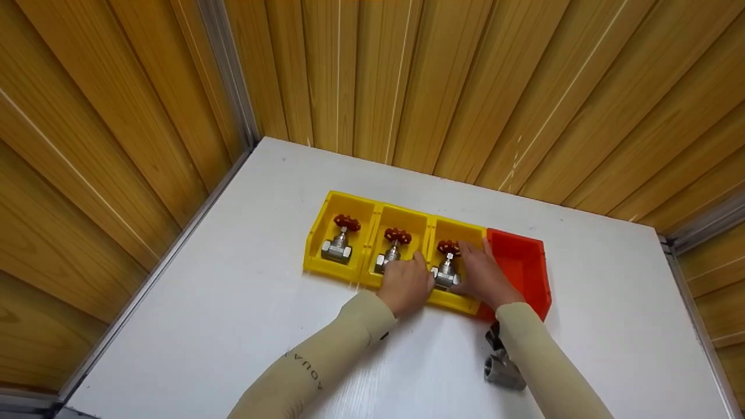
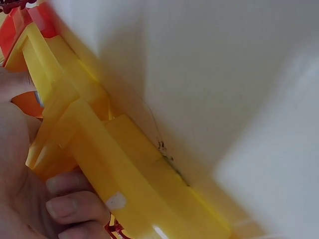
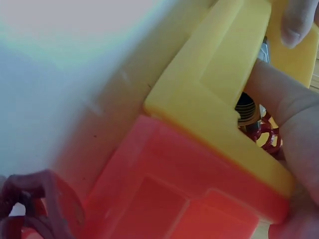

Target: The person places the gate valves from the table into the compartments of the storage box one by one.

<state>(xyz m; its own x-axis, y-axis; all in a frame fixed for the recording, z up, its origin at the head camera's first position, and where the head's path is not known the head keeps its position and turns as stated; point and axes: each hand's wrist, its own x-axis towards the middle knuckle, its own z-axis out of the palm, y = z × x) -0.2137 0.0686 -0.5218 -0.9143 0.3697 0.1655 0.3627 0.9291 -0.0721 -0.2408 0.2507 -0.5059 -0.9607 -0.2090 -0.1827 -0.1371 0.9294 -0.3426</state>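
Note:
Three yellow bins (image 1: 334, 271) stand in a row, each with a metal gate valve that has a red handwheel: a left valve (image 1: 337, 247), a middle valve (image 1: 391, 254) and a right valve (image 1: 446, 274). My left hand (image 1: 407, 286) lies over the front between the middle and right bins. Its thumb reaches into the right bin by the valve's left end, its other fingers curled near the middle bin's front; I cannot tell what they hold. Inside the right bin, my right hand (image 1: 486, 273) grips the right valve, thumb by its body and fingers beside the handwheel.
A red bin (image 1: 538, 273) adjoins the row on the right. Another metal valve (image 1: 503, 372) lies on the white table (image 1: 233, 302) in front of it, partly hidden by my right forearm. Wood-patterned walls (image 1: 372, 75) rise behind and beside the table.

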